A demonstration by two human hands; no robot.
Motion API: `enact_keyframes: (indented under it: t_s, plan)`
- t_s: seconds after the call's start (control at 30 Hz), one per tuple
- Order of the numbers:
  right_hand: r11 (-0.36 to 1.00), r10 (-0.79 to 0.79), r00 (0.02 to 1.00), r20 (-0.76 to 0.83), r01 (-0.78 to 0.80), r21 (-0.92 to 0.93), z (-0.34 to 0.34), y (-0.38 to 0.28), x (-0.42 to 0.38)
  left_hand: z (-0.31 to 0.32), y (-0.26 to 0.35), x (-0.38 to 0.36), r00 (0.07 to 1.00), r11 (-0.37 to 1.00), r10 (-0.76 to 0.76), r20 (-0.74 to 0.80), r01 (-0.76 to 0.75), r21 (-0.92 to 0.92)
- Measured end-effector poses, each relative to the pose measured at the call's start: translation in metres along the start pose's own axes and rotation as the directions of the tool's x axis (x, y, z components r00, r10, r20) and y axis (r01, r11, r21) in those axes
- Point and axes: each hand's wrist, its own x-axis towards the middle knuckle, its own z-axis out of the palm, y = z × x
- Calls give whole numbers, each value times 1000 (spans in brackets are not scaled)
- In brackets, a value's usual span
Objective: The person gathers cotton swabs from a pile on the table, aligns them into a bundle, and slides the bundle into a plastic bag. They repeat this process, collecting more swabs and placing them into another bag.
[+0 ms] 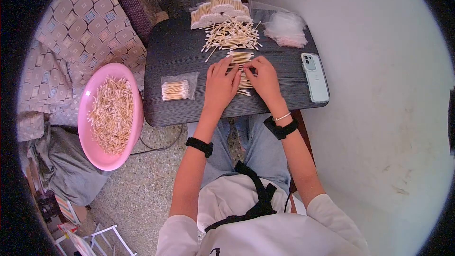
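We see a dark, wood-grained counter (pixel 182 59) with rounded corners. Just to its left sits a pink tub (pixel 84 128), heaped inside with loose tub swabs (pixel 113 114). At the counter's far edge we find filled packs (pixel 220 5) stacked in a mound, and right in front of them a tangled pile (pixel 232 34) of white-tipped sticks. To the right of that lie clear pouches (pixel 286 27), overlapping one another. Our left hand (pixel 220 83) reaches forward palm down, its fingers somewhat apart; our right hand (pixel 265 78) has thumb and index fingertips close together, and we cannot tell whether they pinch anything. A pale phone (pixel 315 78) lies near the counter's right edge. Left of our hands, one packet (pixel 175 89) of swabs lies flat. Smallest, the row of swabs (pixel 241 56) lies crosswise beneath and between our fingers, partly hidden by them.
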Motion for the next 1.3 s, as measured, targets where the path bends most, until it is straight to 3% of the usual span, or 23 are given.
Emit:
enact_keyframes:
  t_s: [0.1,0.2,0.4,0.6,0.9,1.0,1.1,1.3]
  plan:
    - [1000,-15,1000,-5,15,11,1,-4,-2,2,0,1,999,1000,-18,-50,18,-11]
    - [990,-62,998,0,62,-127,0,-10,0,2,0,1,988,991,-115,-101,108,-74]
    - [998,-54,998,-43,53,-26,11,3,9,-1,-1,1,991,992,-117,-63,113,-64]
    - [952,-135,972,-190,75,-296,9,4,5,5,0,0,988,986,-153,-16,152,-70]
    - [970,-220,972,-81,209,-123,20,7,3,4,-2,0,993,992,-114,-36,112,-54]
    - [985,-157,976,-153,166,50,18,5,1,2,-2,-1,989,987,-133,-62,126,-102]
    - [958,-222,973,-66,205,-200,2,-1,-6,1,-2,0,975,970,-193,-108,173,-173]
    - [956,-217,975,-52,202,-212,-4,-6,-4,-2,-2,0,984,978,-154,-91,139,-156]
